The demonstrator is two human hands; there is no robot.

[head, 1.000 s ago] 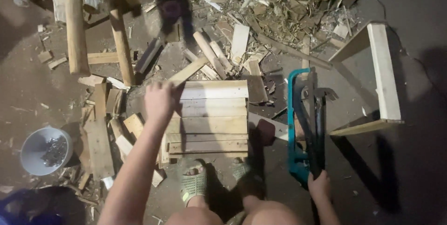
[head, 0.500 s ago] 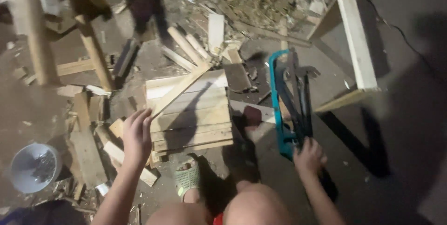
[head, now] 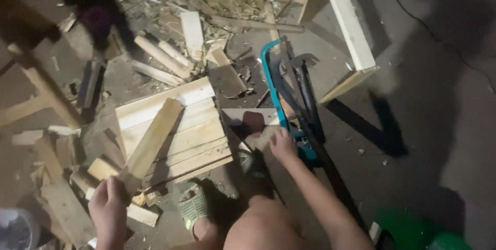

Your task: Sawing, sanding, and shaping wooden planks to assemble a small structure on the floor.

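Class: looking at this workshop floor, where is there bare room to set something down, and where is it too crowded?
Bare floor lies right of the pale wooden frame and the teal saw. It is crowded above and left of the slatted panel, among wood offcuts, and around both hands.

A rough woodworking spot on a bare floor [head: 439, 141]: offcuts and shavings [head: 206, 2] litter the top of the frame, beside a slatted panel [head: 181, 131] and teal-framed saw [head: 276, 95].
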